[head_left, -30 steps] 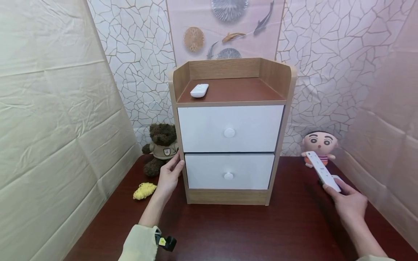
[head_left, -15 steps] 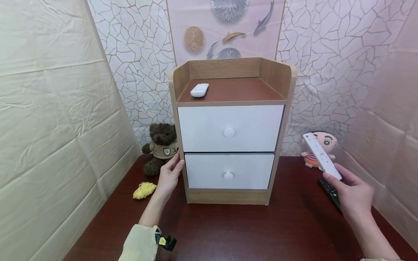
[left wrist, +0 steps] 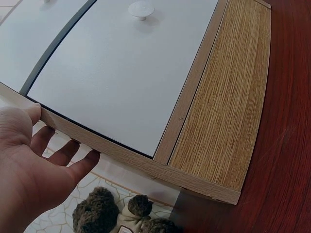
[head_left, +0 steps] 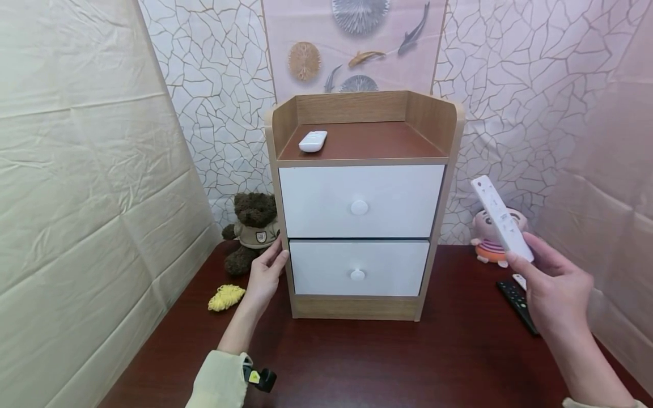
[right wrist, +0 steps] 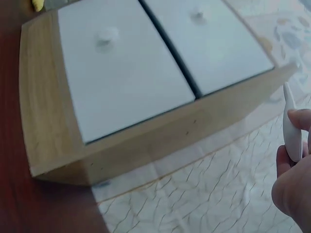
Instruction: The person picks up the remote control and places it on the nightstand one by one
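Note:
A wood-edged cabinet with two white drawers stands in the middle of the head view. My left hand holds its left side edge, thumb at the front and fingers along the outer side, as the left wrist view shows. In my right hand is a long white remote control, pinched near its lower end and tilted up, raised above the table on the right. The right wrist view shows this remote control edge-on between thumb and fingers. Another white remote lies on the cabinet's top.
A black remote and a partly hidden white one lie on the dark red table. Behind them sits a cartoon doll. Left of the cabinet are a brown teddy bear and a yellow yarn bundle.
My right hand has lifted the white remote up from beside the black one, uncovering the remotes on the table. The left hand has stayed on the cabinet's edge.

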Demonstrator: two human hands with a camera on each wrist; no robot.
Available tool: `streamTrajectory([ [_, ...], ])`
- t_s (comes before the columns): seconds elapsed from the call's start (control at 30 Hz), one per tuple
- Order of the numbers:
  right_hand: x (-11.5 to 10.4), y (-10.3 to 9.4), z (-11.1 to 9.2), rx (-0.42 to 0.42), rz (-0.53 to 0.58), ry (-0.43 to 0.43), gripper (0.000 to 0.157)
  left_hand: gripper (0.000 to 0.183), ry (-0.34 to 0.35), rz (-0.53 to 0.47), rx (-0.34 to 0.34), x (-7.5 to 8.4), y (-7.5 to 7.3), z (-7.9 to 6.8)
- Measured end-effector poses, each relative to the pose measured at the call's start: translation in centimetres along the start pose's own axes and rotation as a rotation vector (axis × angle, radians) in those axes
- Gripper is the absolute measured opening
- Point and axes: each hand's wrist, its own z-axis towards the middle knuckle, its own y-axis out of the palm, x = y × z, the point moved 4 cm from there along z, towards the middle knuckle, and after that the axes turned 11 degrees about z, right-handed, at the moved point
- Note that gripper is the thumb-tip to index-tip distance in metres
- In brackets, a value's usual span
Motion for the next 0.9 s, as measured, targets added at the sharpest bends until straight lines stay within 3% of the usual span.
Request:
streamTrajectory([
  [0.13,-0.8,1.7,-0.3,-0.065,0.032,0.001,0.051,0.056,-0.001,-0.012,0.001,0.1,0.1,-0.1],
  [0.27,-1.4,3.1,-0.9,-0.095,-0.079,0.011,0.055,0.056,0.0,-0.009,-0.003,0.1,0.1,-0.2],
  [0.53,-1.5,6.4,-1.5,-0.151,-0.094,-0.035,0.056,0.056,0.005,-0.005,-0.005,0.0,0.4,-0.2],
  [0.77,-1.6,9.4,-0.9,-0.054,-0.574,-0.159,0.053,0.056,0.002,-0.011,-0.003,-0.1,0.5,-0.1],
  [0.9,-0.9,12.6,-0.3,-0.052,-0.645,-0.266,0.05,0.057,-0.004,0.004,0.01,-0.1,0.1,0.1],
])
